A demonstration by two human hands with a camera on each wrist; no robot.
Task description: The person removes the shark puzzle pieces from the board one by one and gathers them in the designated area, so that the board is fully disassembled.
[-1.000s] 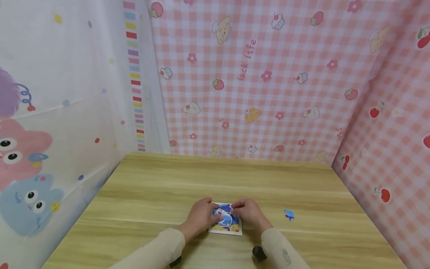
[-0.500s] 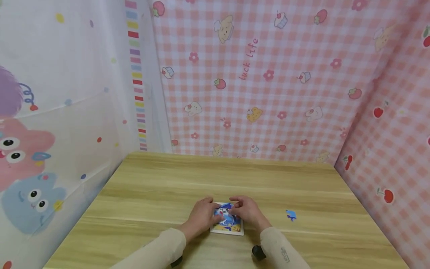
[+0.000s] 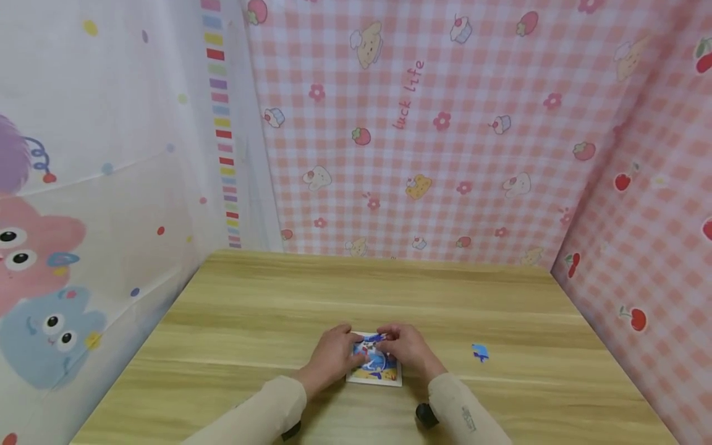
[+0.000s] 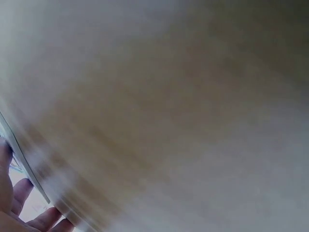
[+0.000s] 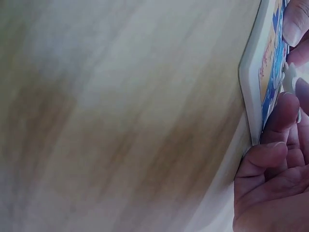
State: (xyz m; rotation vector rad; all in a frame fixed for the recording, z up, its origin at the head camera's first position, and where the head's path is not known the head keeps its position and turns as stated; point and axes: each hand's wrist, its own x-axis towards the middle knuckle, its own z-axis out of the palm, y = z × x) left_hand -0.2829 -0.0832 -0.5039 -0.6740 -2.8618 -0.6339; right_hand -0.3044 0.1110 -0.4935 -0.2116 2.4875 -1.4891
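A small jigsaw puzzle board (image 3: 375,378) with a white frame and a blue and yellow picture lies on the table near its front. My left hand (image 3: 330,357) holds the board at its left side, thumb over the picture and fingers along the edge. From the right, my right hand (image 3: 410,347) reaches over the upper right part and pinches a puzzle piece (image 5: 289,79), seen pale and edge-on in the right wrist view. Much of that piece is hidden by the fingers. Only some fingertips (image 4: 46,220) and the frame's edge show in the left wrist view.
A loose blue puzzle piece (image 3: 480,352) lies on the wooden table (image 3: 250,309) to the right of the board. A pink checked cloth (image 3: 439,154) hangs behind the table and continues on the right. To the left hangs a white cloth (image 3: 139,123) with cartoon prints.
My right hand has shifted slightly left and inward over the board with its fingers drawn closer. The left hand stays in place, and the loose piece has not moved.
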